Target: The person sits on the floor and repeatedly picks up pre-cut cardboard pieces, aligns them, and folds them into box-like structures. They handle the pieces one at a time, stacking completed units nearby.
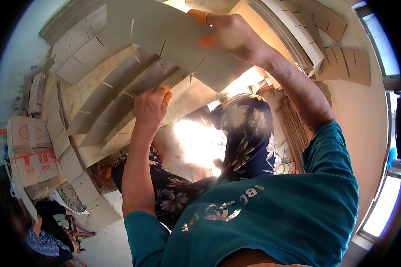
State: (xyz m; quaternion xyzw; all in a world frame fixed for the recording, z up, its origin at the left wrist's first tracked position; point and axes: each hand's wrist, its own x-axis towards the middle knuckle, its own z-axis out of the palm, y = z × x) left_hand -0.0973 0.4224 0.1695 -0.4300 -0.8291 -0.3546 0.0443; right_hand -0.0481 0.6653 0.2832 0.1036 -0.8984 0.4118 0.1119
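A wide grey cardboard sheet (182,40) with slots cut into its near edge slants across the top of the head view. My right hand (236,38), with orange covers on its fingertips, grips this sheet by its far right part. Below it, several slotted cardboard divider strips (109,84) stand on edge, roughly side by side, on a board. My left hand (150,107) is closed at one of these strips, its orange-covered fingertips pinching near the strip's top edge. The sheet's slotted edge hangs over the strips. The hand partly hides the strip it pinches.
Stacked slotted cardboard (82,58) lies at the far left, with another stack (294,33) at the far right. Loose slotted pieces (345,62) rest beyond that. Cardboard boxes (31,151) stand at left. Another person's patterned clothing (47,242) shows at lower left. Windows (383,204) line the right side.
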